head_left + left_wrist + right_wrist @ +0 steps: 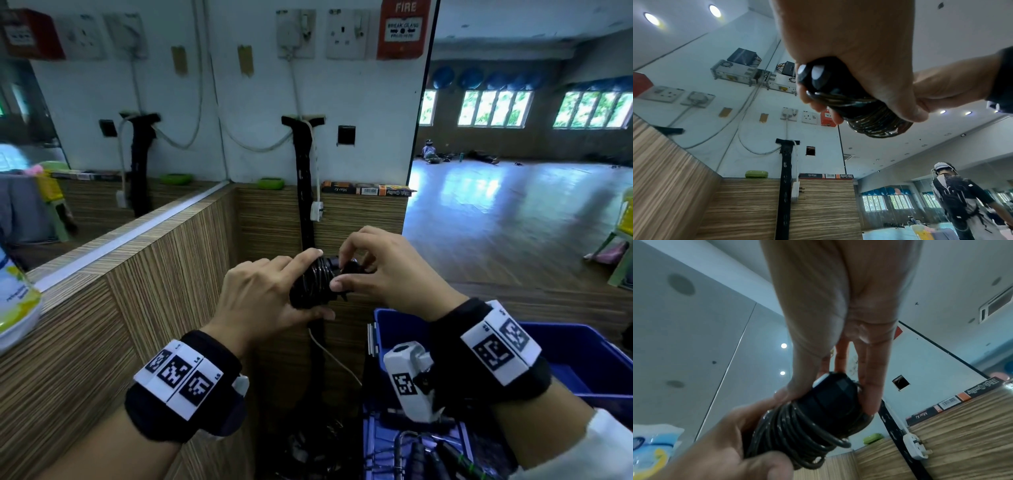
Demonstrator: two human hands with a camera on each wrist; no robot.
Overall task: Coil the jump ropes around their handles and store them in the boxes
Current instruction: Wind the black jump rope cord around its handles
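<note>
A black jump rope (313, 284) is wound in tight coils around its paired black handles (816, 78), held at chest height above the blue box (582, 359). My left hand (270, 294) grips the coiled bundle (797, 431) from the left, index finger laid along its top. My right hand (373, 270) pinches the handles' end (836, 395) between thumb and fingertips. In the left wrist view the coils (875, 120) stick out past my fingers. More black ropes (435, 455) lie in a lower blue crate.
A wood-grain partition (137, 308) with a mirror above it runs along the left and ahead. A black strip and white cable with a plug (317, 209) hang on the wall. A yellow-white bag (17, 298) sits at left. Open hall floor (513, 212) lies to the right.
</note>
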